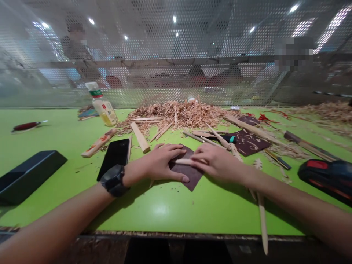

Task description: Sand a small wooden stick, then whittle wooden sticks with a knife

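A dark brown sheet of sandpaper [194, 179] lies on the green table in front of me. My left hand [162, 163] rests flat on its left side, thumb and fingers stretched out, and wears a black watch [115, 180]. A thin, pale wooden stick [183, 161] lies across the sheet, its left end between my left thumb and fingers. My right hand [216, 161] pinches the stick's other end, which the fingers hide. Near my right forearm, a carved wooden piece with a pointed end [262, 220] sticks out past the table's front edge.
A black phone [114, 156], a wooden block [139, 137] and a drink bottle [101, 104] stand or lie to the left. Wood shavings [178, 113] pile up before a perforated screen [176, 80]. Tools and another sandpaper sheet [247, 143] lie right, near a black-red device [326, 178].
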Demonstrator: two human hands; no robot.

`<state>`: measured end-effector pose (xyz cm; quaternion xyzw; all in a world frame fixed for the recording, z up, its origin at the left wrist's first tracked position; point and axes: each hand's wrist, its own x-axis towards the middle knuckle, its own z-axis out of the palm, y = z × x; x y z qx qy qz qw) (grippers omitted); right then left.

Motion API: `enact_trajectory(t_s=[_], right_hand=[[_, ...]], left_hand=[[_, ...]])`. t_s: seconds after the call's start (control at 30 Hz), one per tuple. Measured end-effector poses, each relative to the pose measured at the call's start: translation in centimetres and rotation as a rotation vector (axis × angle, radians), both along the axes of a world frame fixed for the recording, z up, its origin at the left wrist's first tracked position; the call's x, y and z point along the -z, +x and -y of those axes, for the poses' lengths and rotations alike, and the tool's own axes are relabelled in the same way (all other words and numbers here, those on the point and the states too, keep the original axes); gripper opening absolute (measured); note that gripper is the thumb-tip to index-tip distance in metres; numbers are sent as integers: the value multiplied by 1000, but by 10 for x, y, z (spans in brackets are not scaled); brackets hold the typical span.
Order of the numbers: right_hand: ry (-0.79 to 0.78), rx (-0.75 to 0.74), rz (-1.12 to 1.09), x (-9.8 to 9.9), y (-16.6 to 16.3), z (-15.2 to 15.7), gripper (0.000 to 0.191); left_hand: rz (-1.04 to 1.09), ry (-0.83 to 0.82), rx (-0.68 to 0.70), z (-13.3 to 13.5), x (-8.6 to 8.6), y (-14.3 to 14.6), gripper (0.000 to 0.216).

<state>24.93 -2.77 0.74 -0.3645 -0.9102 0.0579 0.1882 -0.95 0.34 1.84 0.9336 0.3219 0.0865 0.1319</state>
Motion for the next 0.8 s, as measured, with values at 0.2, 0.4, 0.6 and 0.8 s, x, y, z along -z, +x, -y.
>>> enact_trajectory(t_s=[0.2, 0.4, 0.6, 0.8], right_hand=[[41, -35, 44, -1, -8, 7, 27], [78, 20, 40, 0, -7, 9, 28], [94, -76, 17, 3, -9, 9, 25], [77, -27, 16, 3, 2, -2, 24]], left_hand=[[-77, 119, 5, 4, 1, 2, 92], [-120, 186, -2, 8, 4, 4, 96], [-116, 193, 9, 7, 6, 3, 94], [-120, 198, -11, 8, 5, 4, 98]])
